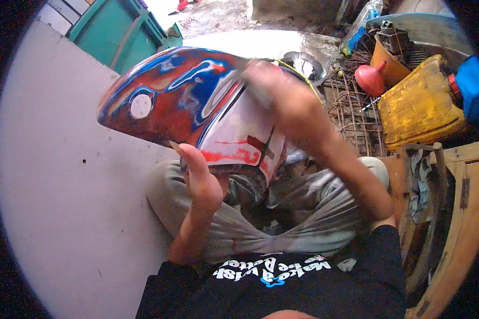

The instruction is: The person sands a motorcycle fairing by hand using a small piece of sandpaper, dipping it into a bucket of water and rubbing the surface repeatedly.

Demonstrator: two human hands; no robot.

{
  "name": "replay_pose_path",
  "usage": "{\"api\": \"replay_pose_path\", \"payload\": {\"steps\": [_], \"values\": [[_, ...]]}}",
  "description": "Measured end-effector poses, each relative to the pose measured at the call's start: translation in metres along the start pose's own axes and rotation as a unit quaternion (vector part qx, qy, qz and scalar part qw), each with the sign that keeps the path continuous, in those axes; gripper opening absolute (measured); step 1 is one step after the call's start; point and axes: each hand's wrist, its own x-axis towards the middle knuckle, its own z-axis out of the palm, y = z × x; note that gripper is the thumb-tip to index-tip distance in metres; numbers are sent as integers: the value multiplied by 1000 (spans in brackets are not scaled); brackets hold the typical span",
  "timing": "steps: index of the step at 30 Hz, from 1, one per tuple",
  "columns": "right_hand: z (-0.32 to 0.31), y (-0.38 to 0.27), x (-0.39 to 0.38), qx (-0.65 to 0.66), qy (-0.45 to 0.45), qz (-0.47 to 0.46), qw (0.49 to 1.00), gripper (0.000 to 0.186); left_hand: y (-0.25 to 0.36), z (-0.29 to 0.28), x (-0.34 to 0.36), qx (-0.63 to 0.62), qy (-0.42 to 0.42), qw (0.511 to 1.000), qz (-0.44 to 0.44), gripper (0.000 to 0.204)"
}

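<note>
Lettering (287, 272) in white crosses the black shirt (351, 287). Over the grey-trousered lap (322, 220) is a shell (167, 114) patched red, blue and white. The left hand (206, 183) is at its lower edge, thumb raised, fingers mostly hidden; its grip I can't tell. The right hand (282, 95) blurs over the upper side; whether it holds anything, I can't tell either.

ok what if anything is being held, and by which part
The left hand holds the painted curved shell by its lower edge. The right hand is blurred at the shell's upper right; whether it holds anything cannot be told.
</note>
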Motion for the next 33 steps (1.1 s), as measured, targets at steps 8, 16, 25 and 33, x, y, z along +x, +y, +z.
{"api": "replay_pose_path", "payload": {"steps": [8, 16, 25, 33], "values": [[5, 11, 17, -12, -3, 12, 1000, 38, -10, -3, 20, -30, -14, 998, 58, 76], [4, -5, 16, 29, 35, 16, 999, 35, -2, 2, 24, 27, 53, 993, 98, 78], [27, 147, -23, 75, -60, 313, 945, 35, -7, -10, 35, -17, 61, 995, 72, 73], [162, 153, -113, 35, -373, 356, 856, 33, 4, 21, 29, 43, 200, 963, 178, 74]]}}
